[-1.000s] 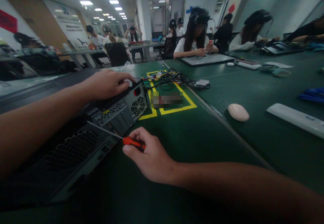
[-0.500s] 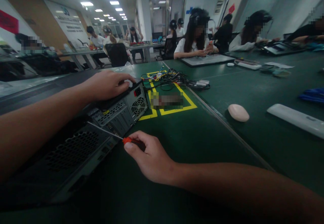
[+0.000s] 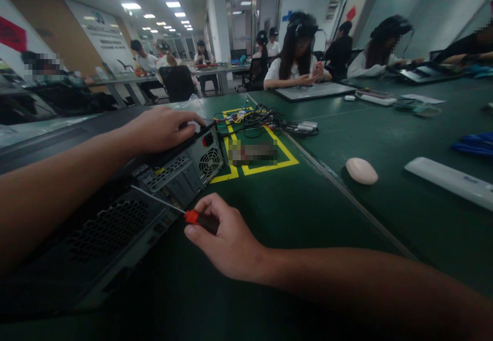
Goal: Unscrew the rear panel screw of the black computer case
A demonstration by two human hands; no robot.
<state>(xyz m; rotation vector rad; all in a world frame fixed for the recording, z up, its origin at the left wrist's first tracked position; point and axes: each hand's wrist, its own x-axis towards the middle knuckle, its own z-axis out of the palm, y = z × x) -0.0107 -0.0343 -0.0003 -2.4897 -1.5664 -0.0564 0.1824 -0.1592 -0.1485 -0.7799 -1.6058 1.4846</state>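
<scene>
A desktop computer case (image 3: 127, 223) lies on its side on the green table, its rear panel with a fan grille (image 3: 210, 162) facing me. My left hand (image 3: 162, 128) rests palm down on the case's upper edge, fingers curled over it near the power supply. My right hand (image 3: 225, 238) pinches the red and black handle of a screwdriver (image 3: 194, 216). Its thin metal shaft (image 3: 157, 201) slants up and left, and its tip meets the case's rear panel.
A yellow taped rectangle (image 3: 283, 151) holds a tangle of cables (image 3: 262, 117). A pink oval object (image 3: 361, 170) and a white bar (image 3: 449, 182) lie to the right. Several people work at the far end and at other tables.
My right hand's fingers have shifted on the screwdriver handle, showing more or less of its red part. The left hand and the case have stayed in place.
</scene>
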